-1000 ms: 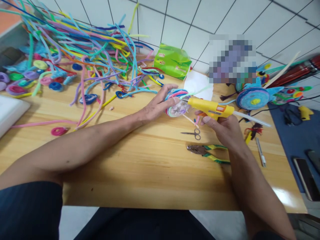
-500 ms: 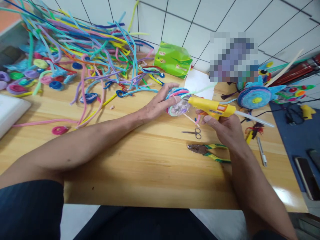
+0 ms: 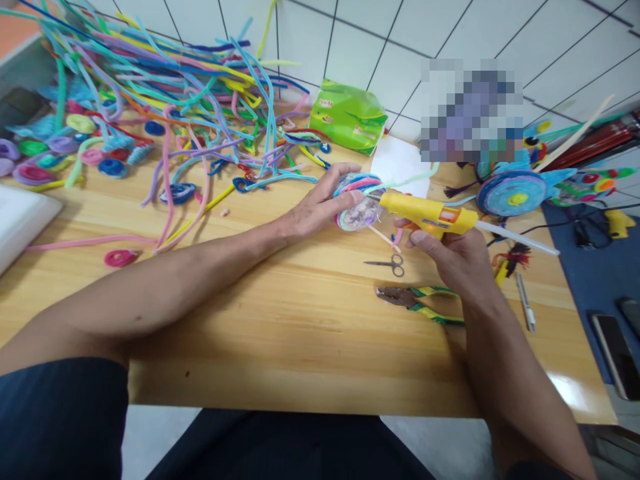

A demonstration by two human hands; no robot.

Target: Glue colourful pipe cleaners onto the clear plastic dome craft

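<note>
My left hand (image 3: pixel 325 203) grips a round, multicoloured coiled piece (image 3: pixel 359 212) with blue, pink and green fuzzy strands, thumb on its upper side. A pale green fuzzy stem (image 3: pixel 413 177) runs off that piece to the right. Wrapped round the handle of a yellow glue gun (image 3: pixel 425 210) is my right hand (image 3: pixel 450 257); a clear glue stick (image 3: pixel 520 238) sticks out of its rear. The gun's metal nozzle is at the piece's right edge, close to my left thumb; whether they touch is hard to tell.
Small scissors (image 3: pixel 387 264) and green-yellow pliers (image 3: pixel 420 303) lie in front of the hands. Piled fuzzy stems (image 3: pixel 200 87) cover the back left. Near the wall are a green packet (image 3: pixel 346 117) and white paper (image 3: pixel 400 163). A blue disc-shaped craft (image 3: pixel 513 193) stands at right, beyond a white pen-like tool (image 3: pixel 525 303).
The glue gun and my right hand have shifted very slightly to the right in the view. Both holds are unchanged.
</note>
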